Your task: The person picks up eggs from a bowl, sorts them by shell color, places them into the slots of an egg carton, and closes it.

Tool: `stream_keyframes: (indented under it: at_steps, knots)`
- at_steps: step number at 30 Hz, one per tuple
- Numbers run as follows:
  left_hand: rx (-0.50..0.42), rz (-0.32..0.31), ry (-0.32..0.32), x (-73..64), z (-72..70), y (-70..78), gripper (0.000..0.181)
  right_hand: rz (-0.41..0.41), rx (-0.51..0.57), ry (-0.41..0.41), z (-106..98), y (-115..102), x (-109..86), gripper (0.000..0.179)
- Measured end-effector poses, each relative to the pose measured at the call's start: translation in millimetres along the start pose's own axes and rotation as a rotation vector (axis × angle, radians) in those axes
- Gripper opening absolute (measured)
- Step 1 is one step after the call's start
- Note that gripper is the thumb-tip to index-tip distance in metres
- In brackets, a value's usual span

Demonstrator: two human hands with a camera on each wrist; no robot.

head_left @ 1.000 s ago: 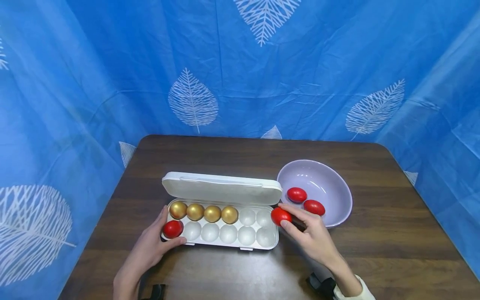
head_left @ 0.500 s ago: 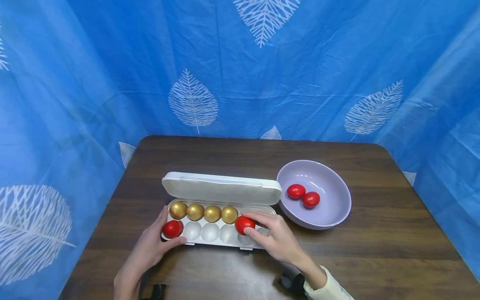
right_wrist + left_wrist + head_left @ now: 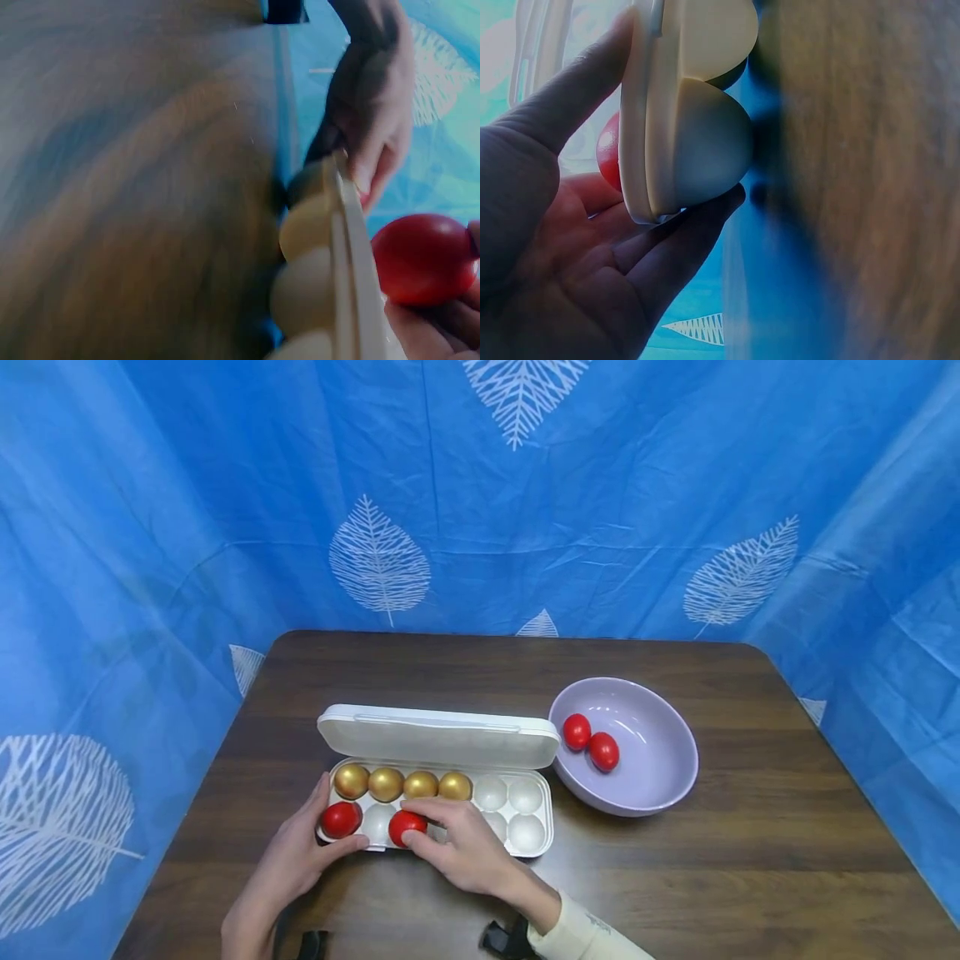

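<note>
A white egg carton [image 3: 538, 842] lies with its lid [image 3: 442, 737] raised on the far side. My left hand [image 3: 296, 856] grips its left end, thumb over the front rim and fingers around the outer side, as the left wrist view also shows. One red egg [image 3: 341, 820] sits in the front-left cup beside that hand. Several gold eggs [image 3: 386, 784] fill the left part of the back row. My right hand [image 3: 468, 852] pinches another red egg [image 3: 424, 259] between thumb and fingers, over the front row, with one bare cup between the two red eggs.
A lilac bowl [image 3: 660, 777] stands right of the carton, with two red eggs [image 3: 603, 752] at its left side. The brown wooden table [image 3: 675, 877] ends at a blue curtain [image 3: 600, 485] printed with white leaves.
My right hand has carried the red egg left from the bowl's edge to over the carton's front row. The two eggs in the bowl have rolled a little. My left hand keeps its grip.
</note>
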State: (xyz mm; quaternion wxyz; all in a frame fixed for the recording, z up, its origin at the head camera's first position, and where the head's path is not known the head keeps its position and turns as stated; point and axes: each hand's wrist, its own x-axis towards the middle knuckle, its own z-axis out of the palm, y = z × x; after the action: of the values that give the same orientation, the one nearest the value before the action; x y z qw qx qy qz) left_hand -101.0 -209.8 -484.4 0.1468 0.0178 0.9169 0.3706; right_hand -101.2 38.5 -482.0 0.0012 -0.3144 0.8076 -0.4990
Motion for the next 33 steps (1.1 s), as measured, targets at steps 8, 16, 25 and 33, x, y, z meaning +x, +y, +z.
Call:
stream_keyframes:
  at_steps: [8, 16, 25, 33]
  knots:
    - [0.000, 0.017, 0.007, -1.2, 0.5, -4.4, 0.119, -0.005, -0.121, 0.012, 28.2, 5.1, 14.7, 0.025]
    - [0.000, 0.013, 0.006, 1.2, 3.6, -6.9, 0.118, -0.073, -0.263, -0.008, 39.6, 9.8, 28.8, 0.011]
    - [0.001, -0.002, -0.007, 3.0, 3.1, -6.2, 0.119, -0.196, -0.394, -0.065, 43.3, 7.6, 37.2, 0.012]
    - [-0.002, -0.007, -0.012, 3.8, 3.6, -5.7, 0.119, -0.094, -0.394, -0.026, 44.1, 11.8, 33.4, 0.022]
